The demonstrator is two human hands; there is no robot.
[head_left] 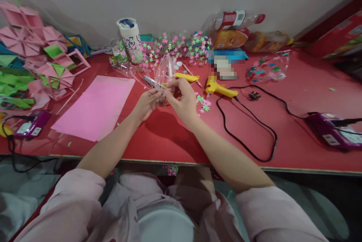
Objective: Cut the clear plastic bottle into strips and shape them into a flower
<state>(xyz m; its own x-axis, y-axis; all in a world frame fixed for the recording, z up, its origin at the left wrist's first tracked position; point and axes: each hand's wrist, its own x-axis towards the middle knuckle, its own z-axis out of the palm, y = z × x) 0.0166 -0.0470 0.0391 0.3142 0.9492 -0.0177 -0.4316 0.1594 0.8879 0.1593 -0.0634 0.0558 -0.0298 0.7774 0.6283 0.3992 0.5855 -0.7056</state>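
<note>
Table: a long red work surface running across the whole view, its front edge just above the person's lap.
Pink sheet: a large flat sheet of pink paper or foam lying on the table, to the left of the hands.
Paper shapes: a heap of folded pink and green pieces piled at the far left of the table.
Arms: two bare forearms reach forward from rolled-up pale pink sleeves and meet at the centre of the table.
Clear wrap: a crinkled piece of transparent plastic (it may be a bag or cellophane; I cannot tell which) standing up from the fingertips, just above both hands.
Left hand: fingers curled, tips pinching the bottom of the clear wrap.
Right hand: fingers bent inward, thumb and forefinger pinching the same bottom end, touching the left hand's fingertips.
Glue gun: yellow, lying on its side just to the right of the right hand, its black cord looping toward the table's front edge.
Yellow cutter: a slim yellow tool lying just behind the hands.
White tub: an upright cylinder at the back, near the wall.
Foam stars: small pink and green stars scattered behind the hands, with a few more beside the right hand.
</note>
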